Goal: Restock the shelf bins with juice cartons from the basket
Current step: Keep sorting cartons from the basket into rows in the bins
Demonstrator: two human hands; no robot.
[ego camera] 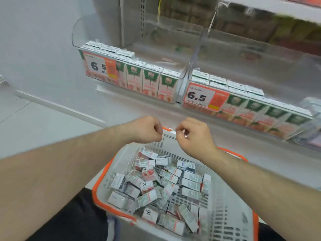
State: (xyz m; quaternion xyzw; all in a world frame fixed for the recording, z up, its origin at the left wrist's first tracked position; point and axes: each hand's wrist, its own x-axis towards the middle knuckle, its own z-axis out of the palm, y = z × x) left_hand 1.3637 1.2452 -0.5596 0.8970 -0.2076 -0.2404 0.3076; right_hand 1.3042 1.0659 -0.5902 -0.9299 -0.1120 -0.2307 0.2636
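A white slotted basket (231, 221) with orange rim and handles is seen low in the frame, in front of the person, loosely heaped with small juice cartons (161, 186) lying at all angles. Both hands are held above the basket's far edge, close together but apart. The left hand (147, 130) is curled into a loose fist, knuckles up; nothing can be made out inside it. The right hand (193, 136) is curled too, thumb and forefinger drawn near each other at the basket's far rim; whether anything is pinched there cannot be told. Beyond the hands, two clear plastic bins are set side by side on the shelf. In the left bin (76, 32), cartons with green tops are stood upright along the front, with a second short row behind at the left; the rest of its floor is bare. The right bin (205, 54) is filled likewise along its front with upright cartons. An orange-and-white price tag (100, 66) is fixed to the left bin's front, a second price tag (205, 96) to the right bin's. The frame is slightly blurred.
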